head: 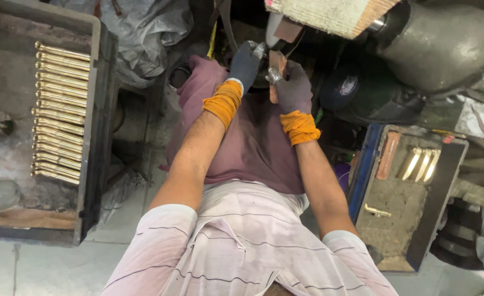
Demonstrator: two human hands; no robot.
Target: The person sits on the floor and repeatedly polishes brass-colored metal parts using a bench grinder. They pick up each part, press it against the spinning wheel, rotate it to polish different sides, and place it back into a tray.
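1. Both hands wore dark gloves with orange wraps at the wrists, and were raised together under the buffing wheel (329,15), whose upper part was cut off by the frame.
2. The left hand (246,63) was closed on one end of a shiny metal piece (268,60); most of that piece was hidden by the fingers.
3. The right hand (293,87) was closed around a reddish block (277,63) and the piece's other end; where block and metal met was hard to tell.
4. The grey motor (439,44) sat at upper right, partly out of view.
5. The left tray (91,109) held a neat row of brass rods (61,112).
6. The right tray (412,219) held a few brass parts (423,164), blurred by glare.
7. A maroon cloth (253,142) covered the lap.
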